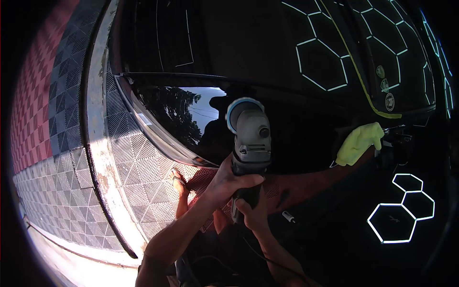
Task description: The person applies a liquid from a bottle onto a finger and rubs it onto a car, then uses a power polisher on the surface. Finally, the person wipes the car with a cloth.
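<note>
Both my hands grip a car polisher (252, 136), a grey machine with a round pad edged in blue at its far end. My left hand (224, 182) wraps around the body just behind the head, thumb across the top. Further back, my right hand (253, 209) is closed around the dark rear handle. Under the pad lies the glossy black car panel (291, 138), which mirrors sky, trees and a dark silhouette. Contact between pad and paint is hidden from above. A dark cord (272, 260) runs along my right forearm.
A yellow-green cloth (358, 144) drapes over the car's edge at right, near the dark side mirror (397, 146). Yellow tape (361, 79) lines the windshield's edge. A small white bottle (289, 216) lies below. Patterned floor tiles (138, 184) and a pale concrete strip (103, 162) extend at left.
</note>
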